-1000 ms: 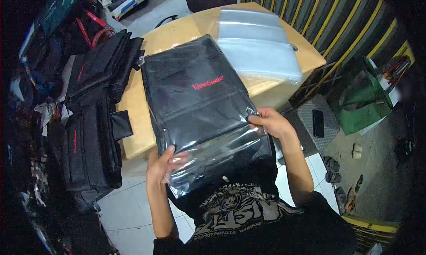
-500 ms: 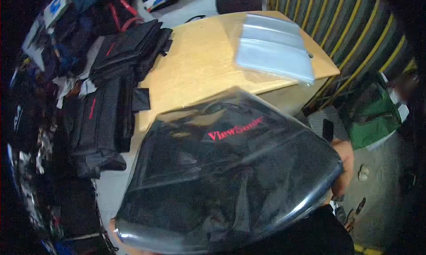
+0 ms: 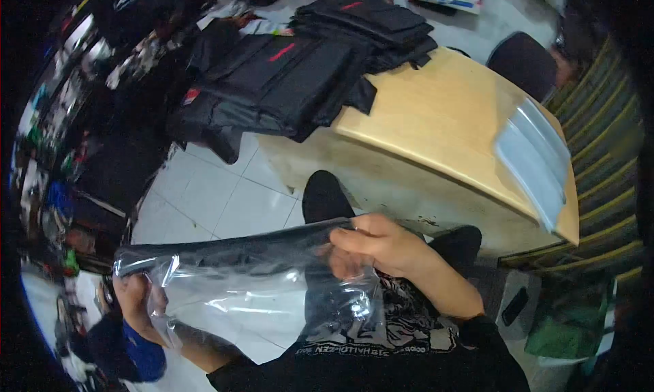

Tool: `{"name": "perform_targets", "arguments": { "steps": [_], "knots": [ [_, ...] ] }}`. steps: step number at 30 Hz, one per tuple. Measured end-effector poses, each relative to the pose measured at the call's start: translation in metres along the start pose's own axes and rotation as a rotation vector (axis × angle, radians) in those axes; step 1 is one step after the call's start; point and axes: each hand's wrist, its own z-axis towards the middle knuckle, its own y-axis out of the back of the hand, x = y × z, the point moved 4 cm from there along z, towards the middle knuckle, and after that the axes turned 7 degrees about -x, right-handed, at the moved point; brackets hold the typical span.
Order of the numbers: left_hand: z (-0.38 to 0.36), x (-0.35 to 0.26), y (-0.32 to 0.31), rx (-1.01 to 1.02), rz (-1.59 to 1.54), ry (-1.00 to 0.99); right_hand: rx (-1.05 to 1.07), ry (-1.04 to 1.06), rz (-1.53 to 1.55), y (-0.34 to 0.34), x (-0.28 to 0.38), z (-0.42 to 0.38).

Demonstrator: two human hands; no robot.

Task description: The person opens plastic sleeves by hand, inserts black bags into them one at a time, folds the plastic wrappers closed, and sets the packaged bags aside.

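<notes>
The left hand (image 3: 136,300) pinches the left end of a clear plastic sleeve (image 3: 231,290) holding a black bag (image 3: 245,252), off the tabletop (image 3: 436,119) over the floor. The right hand (image 3: 378,245) grips its right end. Bagging looks done; unbagged black bags (image 3: 300,71) remain at the tabletop's left corner, spare sleeves (image 3: 535,157) at its right edge.

single head cam, looking steeply down and leftward, close over hands, table (image 3: 436,126) farther ahead-right

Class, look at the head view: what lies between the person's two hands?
In the head view, the bagged black item spans from left hand to right hand.
</notes>
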Motion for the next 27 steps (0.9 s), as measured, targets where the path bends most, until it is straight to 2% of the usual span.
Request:
{"name": "perform_targets", "arguments": {
  "steps": [3,6,8,11,15,16,19,21,23,25,26,27],
  "knots": [
    [0.020,0.053,0.019,0.008,0.029,0.286,0.006,-0.170,-0.077,0.017,-0.038,0.054],
    [0.049,0.124,0.028,0.132,-0.092,0.461,-0.101,-0.293,-0.026,0.051,-0.075,0.080],
    [0.070,0.188,0.047,0.021,-0.142,0.629,-0.224,-0.330,-0.007,0.083,-0.095,0.088],
    [0.109,0.293,0.083,-0.133,-0.311,0.762,-0.432,-0.414,0.028,0.125,-0.110,0.083],
    [0.183,0.413,0.123,-0.105,-0.256,0.841,-0.598,-0.384,0.051,0.159,-0.109,0.085],
    [0.202,0.444,0.138,-0.088,-0.256,0.806,-0.623,-0.379,0.065,0.164,-0.110,0.084],
    [0.253,0.535,0.194,-0.029,-0.294,0.541,-0.673,-0.388,0.053,0.162,-0.108,0.092],
    [0.244,0.538,0.198,-0.199,-0.359,0.596,-0.734,-0.429,-0.001,0.160,-0.108,0.095],
    [0.214,0.501,0.164,-0.451,-0.365,0.799,-0.749,-0.430,0.005,0.158,-0.113,0.095],
    [0.183,0.587,0.208,-0.378,-0.618,0.852,-0.741,-0.412,0.017,0.154,-0.116,0.093],
    [0.164,0.618,0.228,-0.593,-0.460,0.861,-0.768,-0.438,0.015,0.154,-0.119,0.093],
    [0.138,0.617,0.219,-0.581,-0.330,0.708,-0.797,-0.469,0.016,0.153,-0.123,0.090]
  ]
}}
